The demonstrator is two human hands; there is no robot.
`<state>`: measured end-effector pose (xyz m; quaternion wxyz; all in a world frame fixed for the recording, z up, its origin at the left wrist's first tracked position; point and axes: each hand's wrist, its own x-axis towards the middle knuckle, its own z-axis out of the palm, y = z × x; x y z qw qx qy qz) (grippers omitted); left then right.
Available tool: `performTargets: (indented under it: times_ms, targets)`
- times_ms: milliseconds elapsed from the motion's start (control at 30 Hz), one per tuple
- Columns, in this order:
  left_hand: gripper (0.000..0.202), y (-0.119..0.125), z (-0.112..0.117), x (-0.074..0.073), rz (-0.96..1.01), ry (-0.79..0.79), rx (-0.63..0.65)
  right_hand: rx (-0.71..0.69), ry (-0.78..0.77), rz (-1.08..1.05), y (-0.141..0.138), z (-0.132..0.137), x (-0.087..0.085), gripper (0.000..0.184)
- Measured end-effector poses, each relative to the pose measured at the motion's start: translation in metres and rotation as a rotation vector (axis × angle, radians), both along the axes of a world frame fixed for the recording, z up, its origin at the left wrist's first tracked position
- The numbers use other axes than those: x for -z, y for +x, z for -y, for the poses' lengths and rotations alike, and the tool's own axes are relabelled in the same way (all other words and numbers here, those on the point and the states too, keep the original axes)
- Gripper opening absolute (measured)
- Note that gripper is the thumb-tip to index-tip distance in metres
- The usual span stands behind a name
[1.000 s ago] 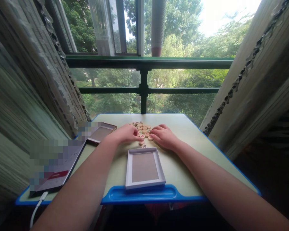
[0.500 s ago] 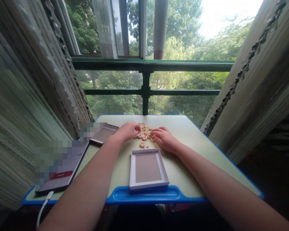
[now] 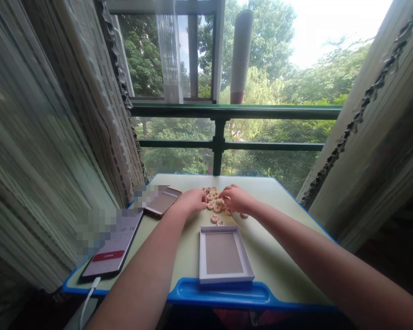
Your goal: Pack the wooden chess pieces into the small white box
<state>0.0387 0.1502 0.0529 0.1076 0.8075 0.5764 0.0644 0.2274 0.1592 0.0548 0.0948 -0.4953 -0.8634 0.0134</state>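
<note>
Round wooden xiangqi pieces with red or dark characters lie in a loose pile (image 3: 210, 197) at the far middle of the table. My left hand (image 3: 194, 200) rests at the pile's left edge, its fingers curled down; what they hold, if anything, is hidden. On the pile's right, my right hand (image 3: 237, 199) has its thumb and fingers bent together at a xiangqi piece (image 3: 219, 201). Another piece (image 3: 243, 215) lies below my right wrist, partly covered. Closer to me, a red-marked piece (image 3: 214, 218) sits above an open shallow box (image 3: 202, 256).
A second shallow box part (image 3: 174, 200) lies at the left, beyond a phone (image 3: 114, 245) with a white cable (image 3: 91, 293). The table (image 3: 278, 256) has a blue rim and a blue front tray (image 3: 223, 293). Curtains (image 3: 99, 137) and a green railing (image 3: 278, 112) surround it.
The camera view has shifted, so the scene sits lower and further right. My right hand's fingers have drawn up and bent at the pile. A piece now shows below my right wrist.
</note>
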Motion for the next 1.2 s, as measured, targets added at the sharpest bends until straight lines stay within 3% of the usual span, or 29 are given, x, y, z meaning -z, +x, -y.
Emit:
performTargets:
  times_ms: [133, 233, 533, 800, 1200]
  targets:
    - [0.02, 0.002, -0.001, 0.003, -0.055, 0.074, -0.067, 0.079, -0.154, 0.017, -0.005, -0.016, -0.018, 0.029]
    - [0.025, 0.005, -0.001, 0.006, -0.081, 0.128, -0.08, 0.048, -0.217, 0.091, -0.008, -0.022, -0.026, 0.02]
    - [0.02, 0.006, -0.005, 0.013, -0.047, 0.08, -0.046, 0.064, -0.187, 0.167, -0.013, -0.027, -0.006, 0.026]
    - [0.02, 0.01, 0.002, 0.009, -0.072, 0.099, -0.014, 0.111, -0.197, 0.138, -0.018, -0.024, -0.013, 0.025]
    - [0.024, 0.012, 0.005, 0.004, -0.166, 0.147, -0.044, -0.036, -0.357, -0.053, -0.007, -0.033, -0.014, 0.021]
